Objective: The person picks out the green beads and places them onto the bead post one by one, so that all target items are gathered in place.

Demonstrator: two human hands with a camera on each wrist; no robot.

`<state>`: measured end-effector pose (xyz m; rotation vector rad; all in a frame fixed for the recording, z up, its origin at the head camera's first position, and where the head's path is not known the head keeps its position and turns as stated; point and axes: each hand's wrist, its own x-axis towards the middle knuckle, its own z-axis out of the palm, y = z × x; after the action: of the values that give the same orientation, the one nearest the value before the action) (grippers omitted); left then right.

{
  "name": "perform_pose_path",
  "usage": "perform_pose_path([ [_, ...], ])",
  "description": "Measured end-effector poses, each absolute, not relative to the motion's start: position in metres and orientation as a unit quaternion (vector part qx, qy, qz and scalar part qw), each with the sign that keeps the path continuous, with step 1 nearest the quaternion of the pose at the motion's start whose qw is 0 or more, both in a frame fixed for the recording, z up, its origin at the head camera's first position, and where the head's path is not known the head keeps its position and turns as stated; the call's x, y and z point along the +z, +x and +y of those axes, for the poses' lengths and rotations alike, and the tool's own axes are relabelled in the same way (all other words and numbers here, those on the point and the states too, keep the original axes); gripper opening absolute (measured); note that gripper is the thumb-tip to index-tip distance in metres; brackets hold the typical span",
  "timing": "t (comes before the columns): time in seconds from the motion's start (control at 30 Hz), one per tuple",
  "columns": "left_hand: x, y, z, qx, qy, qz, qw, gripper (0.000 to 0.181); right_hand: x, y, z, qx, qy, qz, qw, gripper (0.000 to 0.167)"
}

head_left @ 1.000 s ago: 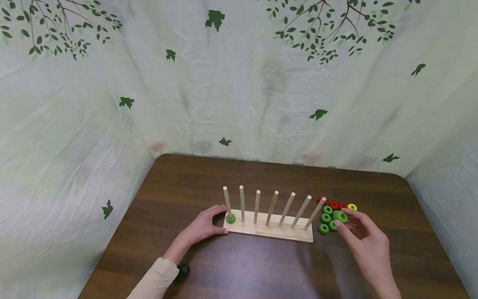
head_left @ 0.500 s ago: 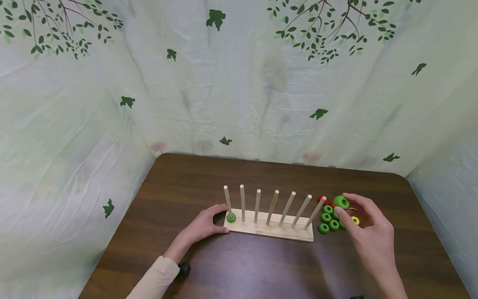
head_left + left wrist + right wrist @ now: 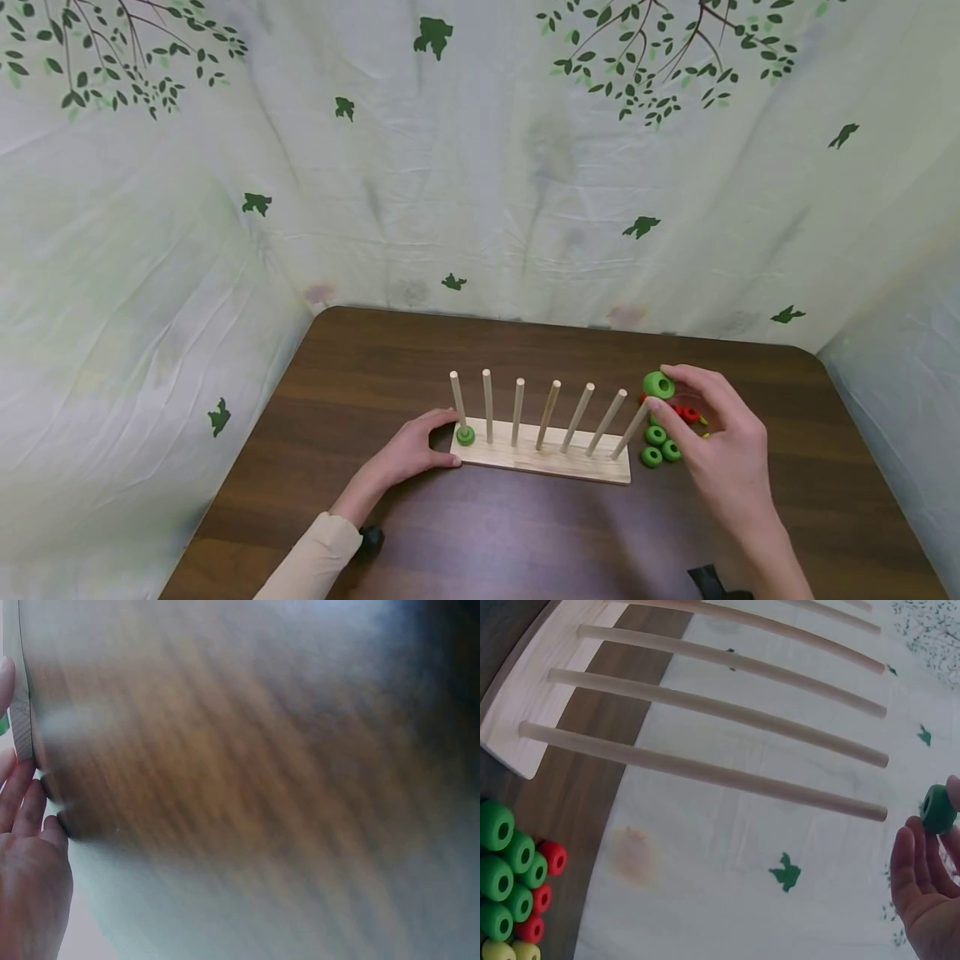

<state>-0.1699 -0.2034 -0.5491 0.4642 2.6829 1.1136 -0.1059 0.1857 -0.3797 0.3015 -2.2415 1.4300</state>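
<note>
A pale wooden board (image 3: 540, 463) with a row of several upright pegs lies on the table. My left hand (image 3: 408, 446) grips its left end, thumb at the front edge and index finger at the back. One green ring (image 3: 466, 437) sits at the foot of the leftmost peg. My right hand (image 3: 726, 442) pinches another green ring (image 3: 941, 812) between thumb and fingers, raised near the top of the rightmost peg. In the right wrist view the ring is apart from that peg's tip. The left wrist view shows only fingers (image 3: 28, 806) against the board's end.
Right of the board lie several green rings (image 3: 495, 877), several red ones (image 3: 541, 898) and yellow ones (image 3: 526, 951), packed together. A black strap (image 3: 708, 579) shows near the front edge of view. Printed cloth (image 3: 495, 167) hangs behind the brown table (image 3: 390, 350).
My right hand has lifted the green ring off the group of rings and carried it up and left to the rightmost peg's top. The left hand stays on the board.
</note>
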Motion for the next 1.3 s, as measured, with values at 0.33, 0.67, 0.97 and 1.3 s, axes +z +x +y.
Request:
perform_pose_path([
  [0.33, -0.547, -0.169, -0.203, 0.377, 0.158, 0.907, 0.099, 0.069, -0.371, -0.119, 0.171, 0.508, 0.171, -0.816, 0.215, 0.055],
  [0.67, -0.547, -0.17, -0.202, 0.378, 0.156, 0.907, 0.102, 0.069, -0.339, -0.118, 0.143, 0.497, 0.209, -0.816, 0.207, 0.045],
  [0.97, -0.548, -0.17, -0.203, 0.376, 0.155, 0.908, 0.104, 0.069, -0.353, -0.134, 0.136, 0.476, 0.237, -0.821, 0.208, 0.046],
  [1.3, -0.548, -0.17, -0.203, 0.375, 0.158, 0.908, 0.1, 0.068, -0.362, -0.148, 0.124, 0.476, 0.273, -0.815, 0.186, 0.048],
])
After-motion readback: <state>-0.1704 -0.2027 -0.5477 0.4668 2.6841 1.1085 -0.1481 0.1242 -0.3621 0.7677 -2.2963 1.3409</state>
